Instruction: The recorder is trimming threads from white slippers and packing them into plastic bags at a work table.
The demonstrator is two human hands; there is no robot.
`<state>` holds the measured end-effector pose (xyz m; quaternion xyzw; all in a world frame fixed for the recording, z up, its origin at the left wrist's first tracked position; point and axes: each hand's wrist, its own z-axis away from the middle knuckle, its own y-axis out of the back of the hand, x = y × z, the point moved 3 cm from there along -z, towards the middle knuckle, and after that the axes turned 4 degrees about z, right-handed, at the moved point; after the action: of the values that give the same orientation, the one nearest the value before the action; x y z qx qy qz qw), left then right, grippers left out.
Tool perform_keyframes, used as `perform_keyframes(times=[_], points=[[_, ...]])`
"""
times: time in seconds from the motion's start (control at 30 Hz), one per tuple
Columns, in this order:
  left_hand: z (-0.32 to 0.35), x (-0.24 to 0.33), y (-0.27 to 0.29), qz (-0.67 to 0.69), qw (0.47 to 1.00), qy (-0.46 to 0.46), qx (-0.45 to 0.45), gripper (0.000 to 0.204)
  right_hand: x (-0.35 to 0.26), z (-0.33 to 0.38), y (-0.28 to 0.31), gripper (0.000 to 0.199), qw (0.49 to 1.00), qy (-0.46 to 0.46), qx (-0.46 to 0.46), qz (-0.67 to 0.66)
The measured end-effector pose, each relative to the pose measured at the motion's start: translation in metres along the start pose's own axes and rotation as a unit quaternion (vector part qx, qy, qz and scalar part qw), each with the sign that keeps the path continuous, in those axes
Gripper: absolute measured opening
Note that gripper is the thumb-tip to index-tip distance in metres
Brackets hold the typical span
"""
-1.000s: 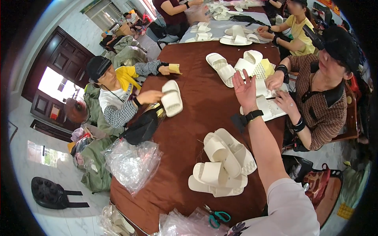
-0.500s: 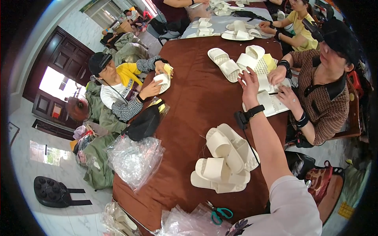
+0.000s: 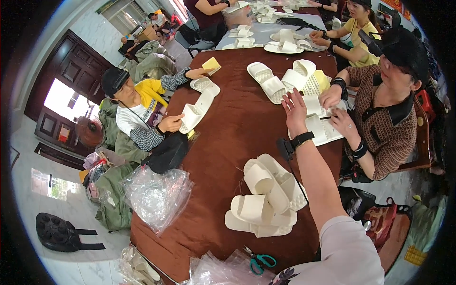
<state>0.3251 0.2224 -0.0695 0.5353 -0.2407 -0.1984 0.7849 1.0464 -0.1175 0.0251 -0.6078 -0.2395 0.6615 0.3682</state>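
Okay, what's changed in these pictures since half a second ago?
The left co-worker's white slippers, held close in both hands then, are now spread out, gripped by one hand; the other hand has moved the yellow card away from them. Your right hand has straightened its fingers.

The stacked slippers, scissors and clear plastic bags stayed put.

The room is lit brightly, with the bright opening (image 3: 58,97) in the brown door (image 3: 78,56) washed out to white, glare thrown back by the clear plastic bags (image 3: 156,199), soft shadows cast beside the cream slippers (image 3: 256,210), and straight edges bent near the blackened corners.
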Motion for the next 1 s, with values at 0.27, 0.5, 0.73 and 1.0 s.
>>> perform_keyframes(times=[0.27, 0.5, 0.73, 1.0], points=[[0.093, -0.03, -0.015, 0.059, 0.993, 0.099, 0.006, 0.062, 0.014, 0.036, -0.026, 0.069, 0.979, -0.16, -0.062, -0.109], [0.416, -0.019, -0.128, 0.181, 0.914, 0.316, 0.18, 0.068, 0.009, 0.148, 0.01, 0.024, 0.936, -0.281, -0.213, -0.015], [0.407, 0.021, -0.123, 0.11, 0.917, 0.365, 0.115, 0.082, -0.002, 0.363, 0.048, 0.031, 0.846, -0.407, -0.255, 0.229], [0.406, 0.033, -0.094, 0.183, 0.926, 0.29, 0.155, 0.072, -0.052, 0.527, 0.11, 0.025, 0.776, -0.399, -0.41, 0.265]])
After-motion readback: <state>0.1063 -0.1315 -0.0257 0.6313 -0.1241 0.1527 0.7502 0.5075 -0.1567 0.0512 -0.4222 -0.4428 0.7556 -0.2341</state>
